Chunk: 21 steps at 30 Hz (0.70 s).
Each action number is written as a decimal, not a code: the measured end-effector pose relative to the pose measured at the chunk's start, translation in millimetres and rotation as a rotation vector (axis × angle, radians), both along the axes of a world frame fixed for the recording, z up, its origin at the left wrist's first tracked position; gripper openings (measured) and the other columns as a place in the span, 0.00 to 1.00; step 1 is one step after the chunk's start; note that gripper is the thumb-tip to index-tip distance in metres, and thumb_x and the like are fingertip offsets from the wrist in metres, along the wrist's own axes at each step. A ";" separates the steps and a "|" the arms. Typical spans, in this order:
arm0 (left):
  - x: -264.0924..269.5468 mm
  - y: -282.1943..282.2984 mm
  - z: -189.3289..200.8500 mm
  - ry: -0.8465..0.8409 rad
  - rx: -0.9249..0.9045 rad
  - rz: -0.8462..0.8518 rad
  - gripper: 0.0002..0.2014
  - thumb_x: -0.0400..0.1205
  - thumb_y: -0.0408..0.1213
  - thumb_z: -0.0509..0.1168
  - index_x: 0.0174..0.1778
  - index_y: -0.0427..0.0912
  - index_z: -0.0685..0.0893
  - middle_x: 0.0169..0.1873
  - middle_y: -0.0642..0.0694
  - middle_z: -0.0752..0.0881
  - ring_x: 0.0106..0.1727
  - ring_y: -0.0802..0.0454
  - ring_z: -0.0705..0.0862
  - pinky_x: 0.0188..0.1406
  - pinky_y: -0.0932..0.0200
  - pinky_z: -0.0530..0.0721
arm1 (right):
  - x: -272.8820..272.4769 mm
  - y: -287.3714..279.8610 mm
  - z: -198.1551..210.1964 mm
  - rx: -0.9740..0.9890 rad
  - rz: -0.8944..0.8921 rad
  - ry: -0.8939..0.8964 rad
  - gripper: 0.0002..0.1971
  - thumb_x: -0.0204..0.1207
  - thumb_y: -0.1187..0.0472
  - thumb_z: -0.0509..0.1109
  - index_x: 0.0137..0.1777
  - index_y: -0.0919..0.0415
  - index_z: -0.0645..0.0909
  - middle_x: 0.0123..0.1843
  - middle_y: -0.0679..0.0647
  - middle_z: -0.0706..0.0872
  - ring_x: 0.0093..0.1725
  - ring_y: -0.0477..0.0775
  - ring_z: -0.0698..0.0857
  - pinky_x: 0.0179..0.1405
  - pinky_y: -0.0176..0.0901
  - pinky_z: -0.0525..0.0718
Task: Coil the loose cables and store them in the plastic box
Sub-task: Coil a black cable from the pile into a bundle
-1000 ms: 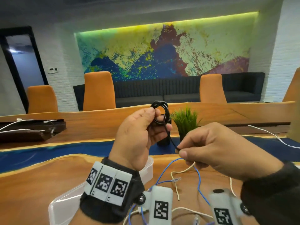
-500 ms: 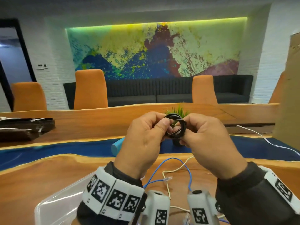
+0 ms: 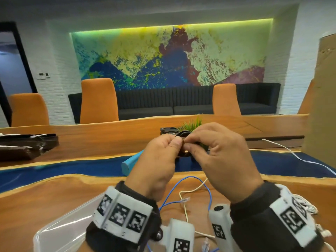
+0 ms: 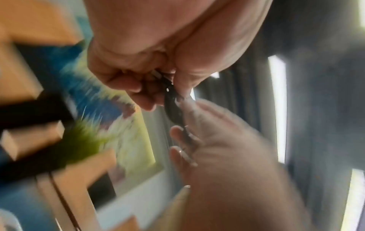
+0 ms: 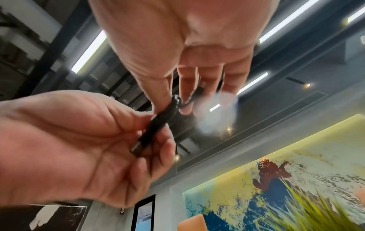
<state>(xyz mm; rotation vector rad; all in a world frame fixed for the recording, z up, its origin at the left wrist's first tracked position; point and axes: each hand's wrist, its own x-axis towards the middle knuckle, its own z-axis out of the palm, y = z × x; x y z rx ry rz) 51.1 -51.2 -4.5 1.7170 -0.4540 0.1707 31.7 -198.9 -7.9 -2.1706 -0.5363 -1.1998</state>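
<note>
From the head view, my right hand (image 3: 223, 157) has come in from drawing out the tail and now meets my left hand (image 3: 156, 160) on the black cable coil (image 3: 183, 135), both pinching it above the table (image 3: 45, 193); the winding looks finished. The plastic box (image 3: 60, 233) waits at lower left, with the blue cable (image 3: 181, 180) and white cable (image 3: 192, 190) still loose

Left wrist: blurred, fingers curled round the dark bundle

Right wrist: thumb and forefinger nip the coil's top, a plug end jutting out below

The head camera looked forward and down over both hands toward the mural (image 3: 169, 57). Both wrist cameras sat close under their palms, facing upward; all shared the mural.
</note>
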 end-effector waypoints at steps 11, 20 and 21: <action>2.1 14.8 7.3 0.190 -0.189 -0.279 0.11 0.75 0.47 0.66 0.46 0.45 0.87 0.44 0.44 0.85 0.50 0.47 0.74 0.42 0.56 0.71 | 15.0 -7.9 -11.6 0.146 0.177 -0.125 0.06 0.74 0.62 0.74 0.49 0.56 0.89 0.64 0.53 0.84 0.65 0.47 0.83 0.59 0.49 0.86; -0.9 15.7 6.9 -0.322 0.261 -0.035 0.11 0.87 0.43 0.62 0.47 0.46 0.88 0.30 0.55 0.84 0.30 0.61 0.77 0.31 0.66 0.75 | 11.0 -13.8 -3.4 0.531 0.564 0.436 0.05 0.65 0.61 0.77 0.37 0.63 0.88 0.58 0.54 0.85 0.60 0.55 0.85 0.62 0.57 0.84; -0.5 15.0 6.4 -0.381 0.314 0.002 0.11 0.87 0.44 0.62 0.46 0.46 0.87 0.31 0.55 0.83 0.31 0.60 0.77 0.30 0.65 0.74 | 11.2 -12.5 -3.8 0.652 0.636 0.523 0.05 0.64 0.62 0.78 0.36 0.63 0.87 0.58 0.57 0.85 0.61 0.60 0.84 0.64 0.62 0.81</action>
